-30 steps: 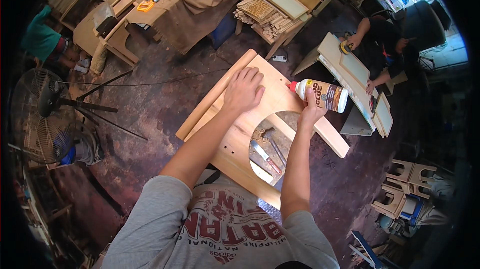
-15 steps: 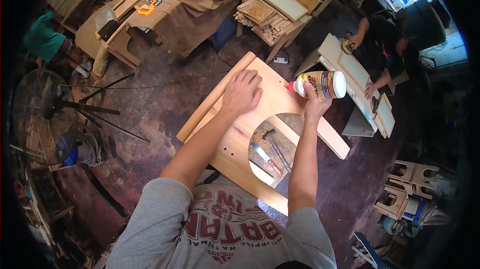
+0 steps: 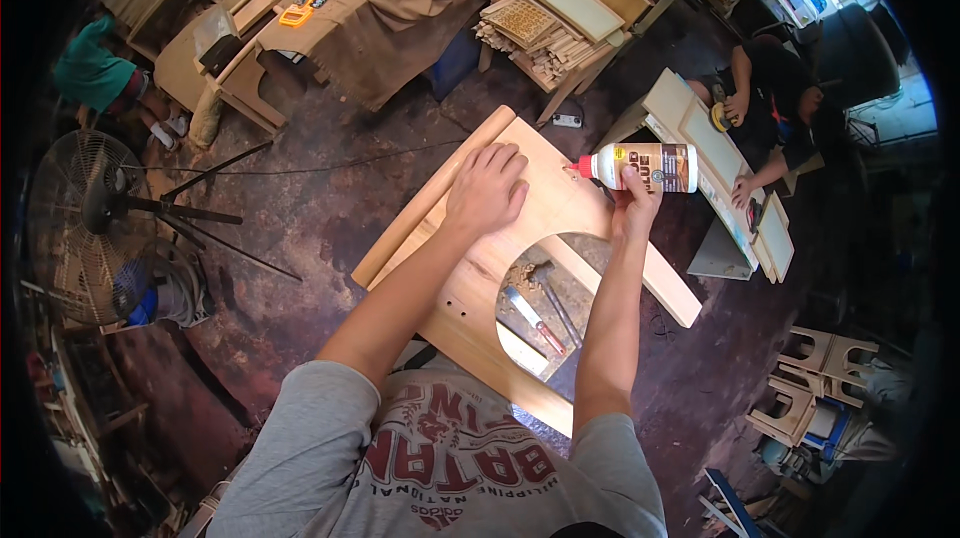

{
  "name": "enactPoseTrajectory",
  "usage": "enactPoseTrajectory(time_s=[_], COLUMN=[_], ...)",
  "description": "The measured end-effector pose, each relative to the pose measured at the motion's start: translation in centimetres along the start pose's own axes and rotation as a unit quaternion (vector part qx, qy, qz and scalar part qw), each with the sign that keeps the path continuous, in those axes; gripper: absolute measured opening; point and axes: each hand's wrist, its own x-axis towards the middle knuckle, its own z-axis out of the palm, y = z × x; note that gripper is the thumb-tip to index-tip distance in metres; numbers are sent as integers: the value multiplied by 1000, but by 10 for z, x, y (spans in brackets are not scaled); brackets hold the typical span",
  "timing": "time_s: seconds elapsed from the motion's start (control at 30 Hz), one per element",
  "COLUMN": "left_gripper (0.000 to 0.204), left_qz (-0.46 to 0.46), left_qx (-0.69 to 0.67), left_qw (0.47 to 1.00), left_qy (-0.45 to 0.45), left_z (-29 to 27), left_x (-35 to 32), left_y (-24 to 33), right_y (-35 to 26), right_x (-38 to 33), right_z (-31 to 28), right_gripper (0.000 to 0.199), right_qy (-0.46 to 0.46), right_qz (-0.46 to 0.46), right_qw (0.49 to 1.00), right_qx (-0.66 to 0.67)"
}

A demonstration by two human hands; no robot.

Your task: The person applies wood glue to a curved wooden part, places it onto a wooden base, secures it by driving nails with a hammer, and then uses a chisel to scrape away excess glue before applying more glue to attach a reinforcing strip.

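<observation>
A pale wooden panel (image 3: pixel 480 288) with a curved cut-out lies in front of me, a long rail along its left edge. My left hand (image 3: pixel 487 190) presses flat on the panel's upper part. My right hand (image 3: pixel 634 206) holds a white glue bottle (image 3: pixel 645 167) with a brown label. The bottle lies sideways, its red nozzle at the panel's far edge. Through the cut-out I see hand tools (image 3: pixel 535 313) on the floor below.
Another person (image 3: pixel 785 103) sands a wooden frame at the right. A standing fan (image 3: pixel 95 228) is at the left. A cloth-covered bench (image 3: pixel 385 8) and stacked wooden frames (image 3: pixel 555 8) stand behind. Small wooden stools (image 3: pixel 815 388) sit at lower right.
My right hand has tipped the glue bottle flatter and shifted it a little up, bringing the nozzle to the panel's far edge. My left hand stays pressed on the panel.
</observation>
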Motion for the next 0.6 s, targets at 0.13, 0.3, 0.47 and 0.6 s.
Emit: enactPoseTrajectory(time_s=[0.13, 0.3, 0.47, 0.6], left_gripper=[33, 33, 34, 34], left_qz=[10, 13, 9, 15], left_qx=[-3, -2, 2, 9], left_qw=[1000, 1000, 1000, 1000], left_qy=[13, 18, 8, 11], left_z=[0, 1, 2, 4], left_x=[0, -2, -2, -1], left_y=[-1, -2, -1, 0], right_y=[13, 14, 17, 20], right_x=[2, -4, -7, -15], right_z=[-3, -1, -4, -7], right_gripper=[44, 41, 39, 42], right_qy=[-15, -10, -13, -3], right_qz=[-7, -7, -18, -36], right_qw=[999, 1000, 1000, 999], right_qx=[-28, -10, -2, -35])
